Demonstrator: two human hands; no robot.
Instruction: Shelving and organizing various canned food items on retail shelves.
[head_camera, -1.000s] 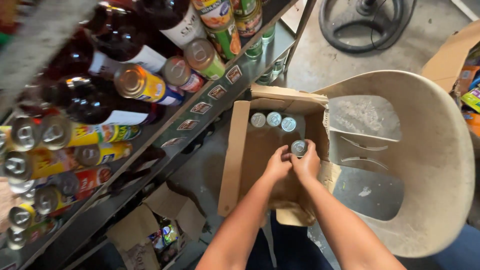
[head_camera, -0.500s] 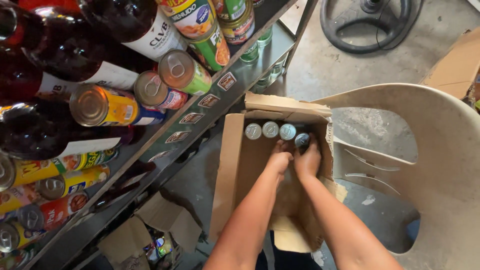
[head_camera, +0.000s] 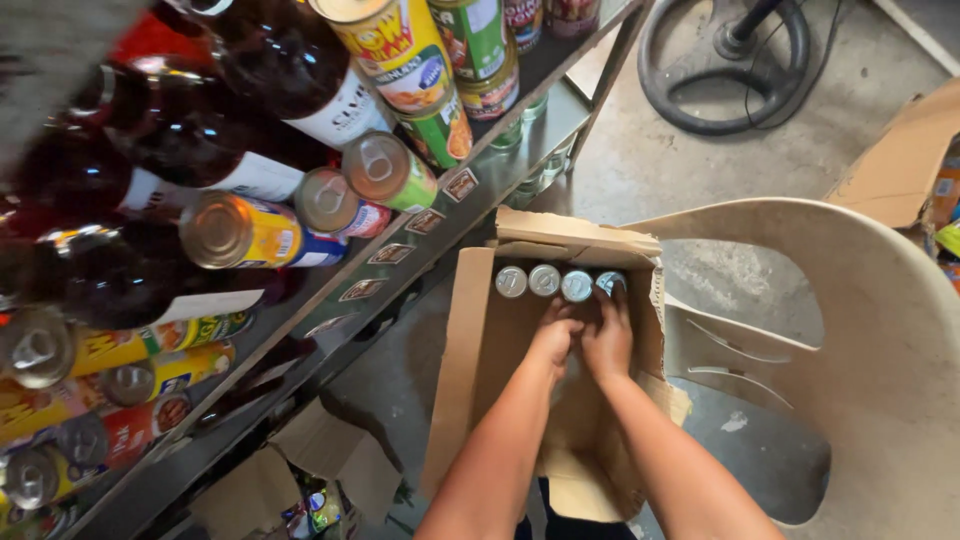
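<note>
Beside stocked shelves, both hands, left hand and right hand, press together inside a cardboard box around small cans, likely rigid, weighty, best gripped round their sides.

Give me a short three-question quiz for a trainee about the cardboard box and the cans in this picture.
1. True or false: the cardboard box rests on the seat of the beige plastic chair.
2. How many can tops show in the row of cans along the far wall of the box?
3. Multiple choice: where are the left hand and the right hand? A) on the shelf of bottles, B) inside the box at the row's right end, C) on the chair's backrest.

Key:
1. True.
2. Four; the rightmost can is partly hidden by the right hand's fingers.
3. B.
</note>
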